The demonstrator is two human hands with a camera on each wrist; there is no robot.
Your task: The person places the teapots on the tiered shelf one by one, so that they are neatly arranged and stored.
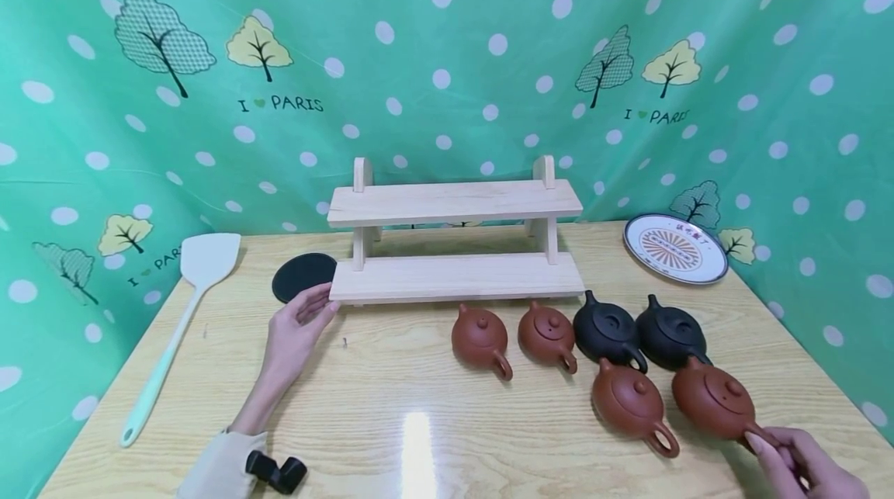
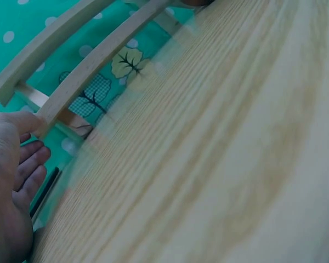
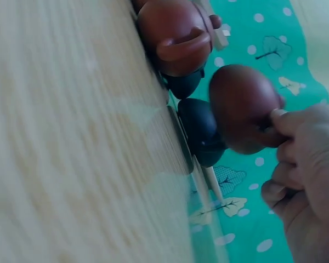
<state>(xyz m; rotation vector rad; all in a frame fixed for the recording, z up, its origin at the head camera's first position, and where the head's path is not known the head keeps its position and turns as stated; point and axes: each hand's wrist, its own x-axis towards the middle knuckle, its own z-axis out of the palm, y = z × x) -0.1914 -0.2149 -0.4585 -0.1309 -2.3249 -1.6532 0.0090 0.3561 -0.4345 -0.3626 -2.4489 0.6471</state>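
Observation:
My right hand (image 1: 803, 462) pinches the handle of a reddish-brown clay teapot (image 1: 714, 400). In the right wrist view this teapot (image 3: 244, 107) hangs above the tabletop, its lid knob partly seen. At the lower left corner of a two-tier wooden shelf rack (image 1: 454, 278), my left hand (image 1: 300, 328) grips the end of the bottom board with thumb and finger; its other fingers (image 2: 32, 164) are loosely bent below. Beside the held teapot stands another brown teapot (image 1: 628, 400). Behind are two black teapots (image 1: 606, 328), (image 1: 670, 334) and two more brown ones (image 1: 480, 337), (image 1: 547, 332).
A black round disc (image 1: 303, 275) lies left of the rack, near the left hand. Farther left is a pale green spatula (image 1: 174, 336). A patterned plate (image 1: 635, 251) sits at the back right. Green polka-dot cloth (image 1: 447, 41) walls the table's back and sides.

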